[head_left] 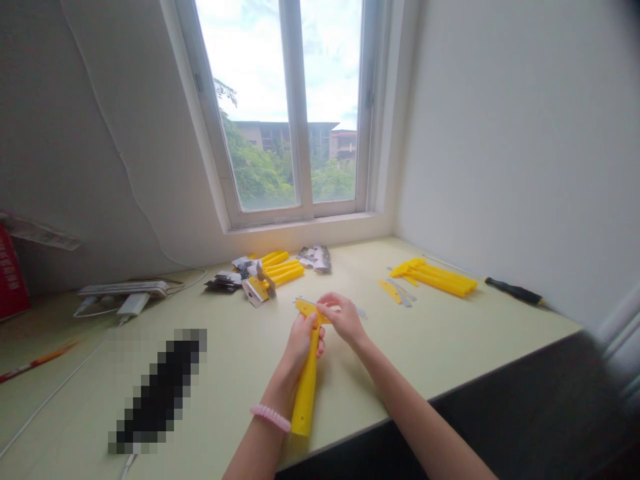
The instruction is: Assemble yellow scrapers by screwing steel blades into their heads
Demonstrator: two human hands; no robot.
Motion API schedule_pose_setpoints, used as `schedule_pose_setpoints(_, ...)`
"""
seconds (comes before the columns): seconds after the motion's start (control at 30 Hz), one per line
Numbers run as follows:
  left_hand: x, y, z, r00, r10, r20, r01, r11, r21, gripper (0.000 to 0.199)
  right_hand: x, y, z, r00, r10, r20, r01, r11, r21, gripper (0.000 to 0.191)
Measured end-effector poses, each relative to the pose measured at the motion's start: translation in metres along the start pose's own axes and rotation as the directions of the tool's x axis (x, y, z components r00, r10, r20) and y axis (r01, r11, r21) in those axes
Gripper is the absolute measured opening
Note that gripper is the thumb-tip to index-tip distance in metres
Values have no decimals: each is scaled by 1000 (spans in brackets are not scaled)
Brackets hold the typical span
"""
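Observation:
My left hand (301, 339) is closed round the neck of a yellow scraper (306, 393), whose long handle points down toward the desk's front edge. The wide head of the scraper is turned away from me, with a thin metal edge at its far side. My right hand (345, 317) has its fingers pinched at the right part of the head. Its fingertips partly hide that spot, so any small part between them cannot be made out. A blurred metal blade (362, 313) lies on the desk just beyond my right hand.
Yellow scrapers (440, 277) lie in a stack at right, beside loose blades (406, 295) and a black-handled screwdriver (515, 291). More yellow handles (285, 272) and packaging (315, 258) sit under the window. A power strip (125, 289) and a pixelated dark object (160, 390) are at left.

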State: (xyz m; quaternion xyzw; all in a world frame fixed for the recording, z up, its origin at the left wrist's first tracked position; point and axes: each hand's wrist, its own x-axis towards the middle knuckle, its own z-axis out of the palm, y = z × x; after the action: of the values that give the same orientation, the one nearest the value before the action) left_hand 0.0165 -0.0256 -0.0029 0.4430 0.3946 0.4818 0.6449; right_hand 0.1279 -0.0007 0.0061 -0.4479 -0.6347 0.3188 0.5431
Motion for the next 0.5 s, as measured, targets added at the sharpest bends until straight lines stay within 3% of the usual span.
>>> schedule_pose_setpoints(0.17, -4, -1, 4, 995, -64, 77, 61, 997, 38, 38, 3, -3, -9, 988, -134, 76, 138, 988, -62, 20)
schedule_pose_setpoints(0.37, -15, -3, 11, 984, -111, 137, 98, 990, 98, 32, 7, 0, -14, 939, -60, 339, 86, 994, -61, 25)
schedule_pose_setpoints(0.5, -14, -5, 12, 985, -108, 132, 92, 989, 120, 30, 6, -1, -12, 925, -79, 370, 140, 980, -140, 21)
